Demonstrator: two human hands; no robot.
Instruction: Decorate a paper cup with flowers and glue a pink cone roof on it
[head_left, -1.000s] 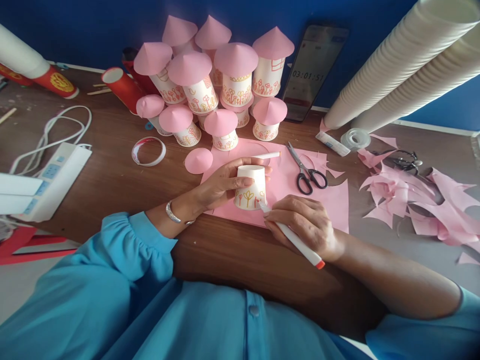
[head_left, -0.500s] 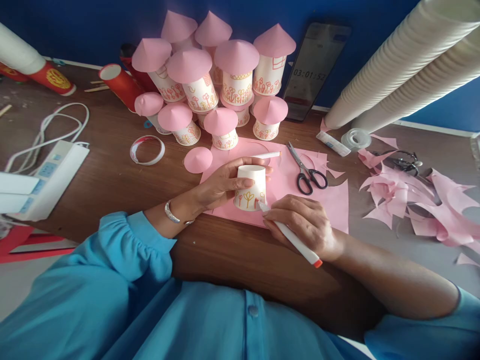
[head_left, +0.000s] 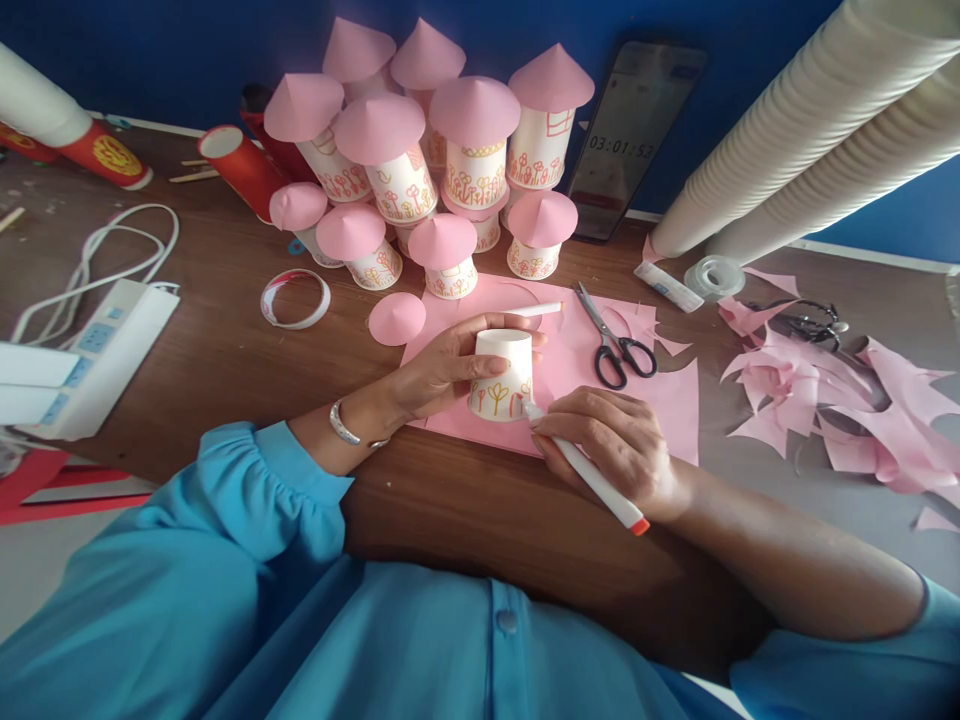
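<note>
My left hand (head_left: 457, 365) is closed around a white paper cup (head_left: 504, 372), thumb on the near side and fingers behind it. The cup is upside down, with yellow and red flowers drawn along its wide lower edge. In my right hand (head_left: 611, 445) is a white marker (head_left: 592, 482) with an orange-red end, its tip at the drawing on the cup's lower right. A second white pen or its cap (head_left: 536, 310) shows just behind my left fingers. Pink paper sheets (head_left: 660, 410) lie beneath, with black-handled scissors (head_left: 624, 358) on them.
Several decorated cups with pink cone roofs (head_left: 381, 130) stand at the back. A loose pink cone (head_left: 397, 319) and a tape roll (head_left: 295, 299) lie left. Pink scraps (head_left: 806, 375) and clear tape (head_left: 714, 278) are right. A phone (head_left: 634, 140) leans on the wall; a power strip (head_left: 105, 360) lies far left.
The marker tip and my right hand have shifted slightly right along the cup's lower edge. More red marking shows there. My left hand and the cup stay nearly still.
</note>
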